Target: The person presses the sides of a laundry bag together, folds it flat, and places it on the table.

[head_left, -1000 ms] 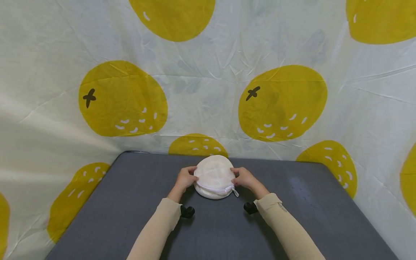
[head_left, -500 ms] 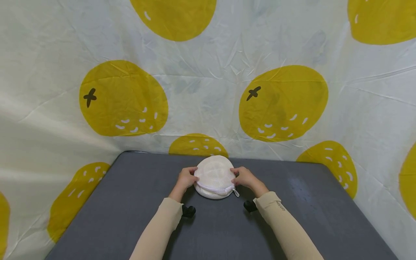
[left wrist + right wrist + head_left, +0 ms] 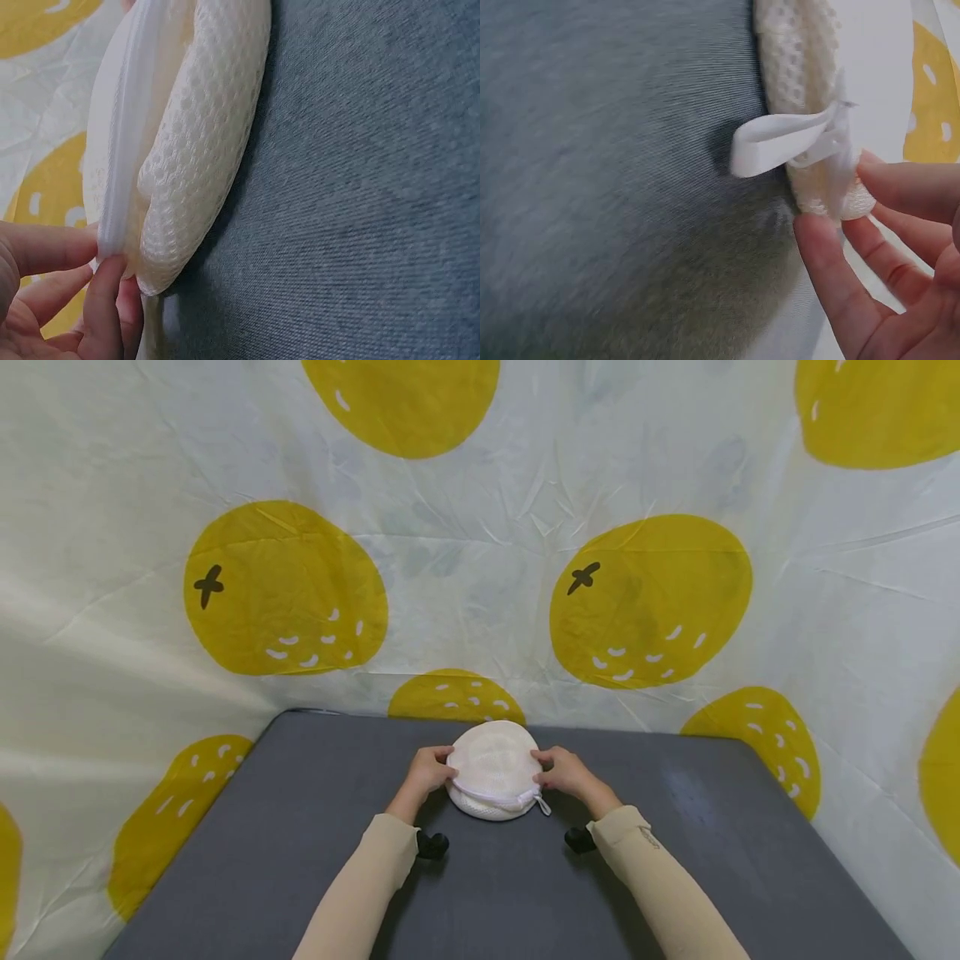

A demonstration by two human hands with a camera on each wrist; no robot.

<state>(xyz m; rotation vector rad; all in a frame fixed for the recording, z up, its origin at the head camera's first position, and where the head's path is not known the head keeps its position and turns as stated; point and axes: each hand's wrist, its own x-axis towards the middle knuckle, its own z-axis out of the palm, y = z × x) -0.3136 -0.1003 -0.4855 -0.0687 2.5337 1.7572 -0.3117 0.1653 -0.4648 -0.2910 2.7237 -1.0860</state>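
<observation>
A round, cream-white mesh laundry bag (image 3: 495, 756) lies flattened on the dark grey table, with its zipper toward the person. At its left edge my left hand (image 3: 429, 769) pinches the rim; the left wrist view shows thumb and fingertips on the end of the white zipper strip (image 3: 120, 150). Below the strip bulges a thick layer of honeycomb mesh (image 3: 214, 127). Opposite, my right hand (image 3: 567, 773) holds the bag's right edge between thumb and fingers. Close by those fingers, a white ribbon loop (image 3: 769, 142) sticks out from the zipper's end.
The grey cloth-covered table (image 3: 487, 902) reaches back to a pale curtain (image 3: 465, 602) printed with large yellow fruits. Black wrist-worn devices (image 3: 432, 846) show beneath both beige sleeves, low over the table.
</observation>
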